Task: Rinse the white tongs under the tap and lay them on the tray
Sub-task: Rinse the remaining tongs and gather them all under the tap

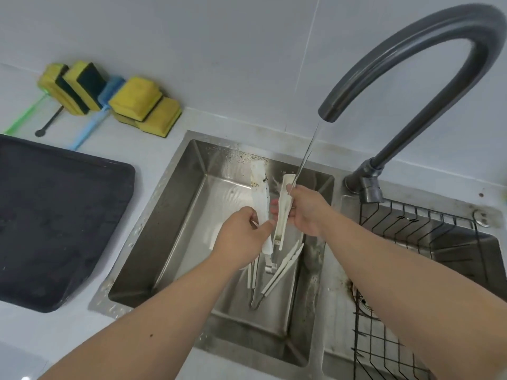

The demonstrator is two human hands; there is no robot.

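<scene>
White tongs [259, 192] under tap [365, 64]; left hand [241, 238] grips one blade, right hand [308, 212] other.

**One tap [397, 50], one tray [55, 215], two basins**

Two hands work here, the left hand [241, 237] and the right hand [307, 212], with one pair of white tongs [259, 187] between them. At least one more white pair [282, 270] lies in the left basin [189, 182]; the pile's exact number cannot be told. The right basin [466, 256] holds one wire rack [397, 223]. By the wall are at least four yellow sponges [134, 97] and three long-handled tools: one green [24, 116], one dark [50, 120], one blue [87, 127].
</scene>
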